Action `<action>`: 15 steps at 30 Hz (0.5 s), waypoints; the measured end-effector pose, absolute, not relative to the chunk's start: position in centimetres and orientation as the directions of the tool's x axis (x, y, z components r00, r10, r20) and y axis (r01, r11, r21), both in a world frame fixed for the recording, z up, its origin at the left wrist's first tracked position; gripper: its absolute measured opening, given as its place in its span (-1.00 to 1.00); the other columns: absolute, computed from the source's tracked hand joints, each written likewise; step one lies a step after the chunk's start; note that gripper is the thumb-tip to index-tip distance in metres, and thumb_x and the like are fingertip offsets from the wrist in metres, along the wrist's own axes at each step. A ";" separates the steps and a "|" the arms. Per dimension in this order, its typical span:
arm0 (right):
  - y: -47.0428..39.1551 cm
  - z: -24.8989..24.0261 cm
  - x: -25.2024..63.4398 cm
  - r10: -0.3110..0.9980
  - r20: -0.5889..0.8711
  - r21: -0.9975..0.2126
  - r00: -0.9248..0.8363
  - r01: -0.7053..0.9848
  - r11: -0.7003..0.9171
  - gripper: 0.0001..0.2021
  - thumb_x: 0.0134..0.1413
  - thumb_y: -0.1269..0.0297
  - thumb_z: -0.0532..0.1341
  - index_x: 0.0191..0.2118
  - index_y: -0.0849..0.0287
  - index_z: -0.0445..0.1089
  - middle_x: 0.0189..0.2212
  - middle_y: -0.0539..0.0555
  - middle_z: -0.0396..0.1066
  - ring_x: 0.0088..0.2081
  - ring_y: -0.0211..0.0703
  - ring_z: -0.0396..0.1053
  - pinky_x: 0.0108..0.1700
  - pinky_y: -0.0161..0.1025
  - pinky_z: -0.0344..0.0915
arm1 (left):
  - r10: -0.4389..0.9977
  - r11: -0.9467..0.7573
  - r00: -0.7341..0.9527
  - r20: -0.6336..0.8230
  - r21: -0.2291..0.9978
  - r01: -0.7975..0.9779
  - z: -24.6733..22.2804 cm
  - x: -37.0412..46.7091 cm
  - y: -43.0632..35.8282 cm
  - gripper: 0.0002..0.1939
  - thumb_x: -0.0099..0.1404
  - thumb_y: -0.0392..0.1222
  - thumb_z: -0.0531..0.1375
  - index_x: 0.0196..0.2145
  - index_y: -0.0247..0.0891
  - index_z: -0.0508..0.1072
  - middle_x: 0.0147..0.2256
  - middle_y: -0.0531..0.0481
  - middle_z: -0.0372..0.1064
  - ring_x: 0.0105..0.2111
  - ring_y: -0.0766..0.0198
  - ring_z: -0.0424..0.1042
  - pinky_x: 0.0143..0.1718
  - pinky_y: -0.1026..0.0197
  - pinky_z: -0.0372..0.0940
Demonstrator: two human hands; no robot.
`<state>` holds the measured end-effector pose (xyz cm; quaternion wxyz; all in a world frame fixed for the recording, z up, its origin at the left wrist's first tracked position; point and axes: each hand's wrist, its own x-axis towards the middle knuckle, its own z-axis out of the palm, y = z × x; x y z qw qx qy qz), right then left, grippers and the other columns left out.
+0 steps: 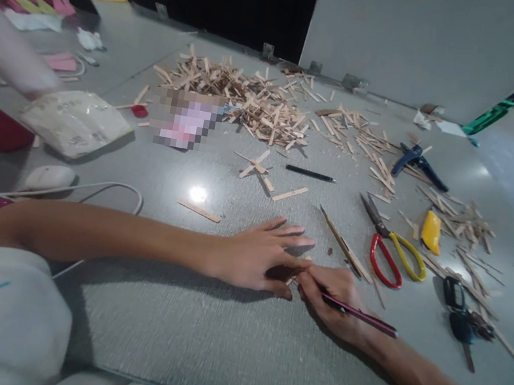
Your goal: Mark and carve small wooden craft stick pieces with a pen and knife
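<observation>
My left hand [258, 256] lies palm down on the table with its fingers spread. Between its thumb and index finger a small pale piece [291, 279] shows, mostly covered by both hands. My right hand [332, 299] is closed around a dark pencil with a pink stripe [364, 316], its tip hidden near my left fingertips. Just beyond, a small star of crossed wooden sticks [256, 166] lies beside a loose ice-cream stick [290, 194] and a black pen [310, 173]. Another stick [199, 211] rests behind my left wrist.
A heap of wooden sticks [235, 89] spreads at the back. To the right lie scissors [384, 231], a pointed tool [340, 240], blue-handled pliers [419, 163], a yellow object [432, 231] and keys [461, 315]. A plastic packet [78, 121] and white cable [103, 185] are left.
</observation>
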<state>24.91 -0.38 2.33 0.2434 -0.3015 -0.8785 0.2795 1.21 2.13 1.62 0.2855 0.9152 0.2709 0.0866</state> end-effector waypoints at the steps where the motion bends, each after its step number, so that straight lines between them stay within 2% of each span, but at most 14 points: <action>1: -0.4 2.4 24.9 0.663 0.258 -0.639 -0.703 0.391 0.662 -0.59 0.60 0.27 0.03 -0.41 0.10 0.30 -0.57 -0.11 0.34 -0.58 -0.34 0.27 -0.47 -0.34 0.15 | 0.545 -0.687 0.838 -0.005 0.570 0.450 1.6 1.2 2.1 -0.34 0.48 0.26 0.30 0.40 -0.02 0.42 0.55 -0.18 0.02 0.57 -0.26 -0.08 0.55 -0.39 -0.19; 5: -0.4 2.3 25.0 0.670 0.253 -0.632 -0.698 0.405 0.661 -0.60 0.59 0.30 0.02 -0.40 0.10 0.30 -0.58 -0.12 0.33 -0.60 -0.35 0.27 -0.47 -0.34 0.15 | 0.549 -0.679 0.835 -0.012 0.576 0.455 1.5 1.2 2.1 -0.33 0.48 0.26 0.30 0.41 -0.02 0.40 0.55 -0.16 0.03 0.58 -0.24 -0.10 0.56 -0.37 -0.22; 10: -0.7 2.0 25.3 0.661 0.276 -0.627 -0.698 0.390 0.674 -0.55 0.58 0.30 0.03 -0.47 0.09 0.27 -0.64 -0.12 0.29 -0.63 -0.35 0.24 -0.50 -0.32 0.11 | 0.561 -0.679 0.827 0.038 0.592 0.434 1.1 0.7 2.4 -0.37 0.53 0.22 0.26 0.42 -0.07 0.39 0.53 -0.15 0.08 0.56 -0.16 -0.01 0.56 -0.28 -0.15; 15: -0.6 2.5 25.1 0.761 0.177 -0.737 -0.625 0.428 0.523 -0.58 0.55 0.29 0.07 -0.45 0.10 0.35 -0.67 -0.13 0.33 -0.67 -0.36 0.28 -0.54 -0.37 0.17 | 0.565 -0.687 0.823 0.059 0.587 0.429 0.7 0.7 2.5 -0.31 0.51 0.28 0.26 0.42 -0.10 0.39 0.53 -0.17 0.08 0.56 -0.17 0.00 0.57 -0.27 -0.16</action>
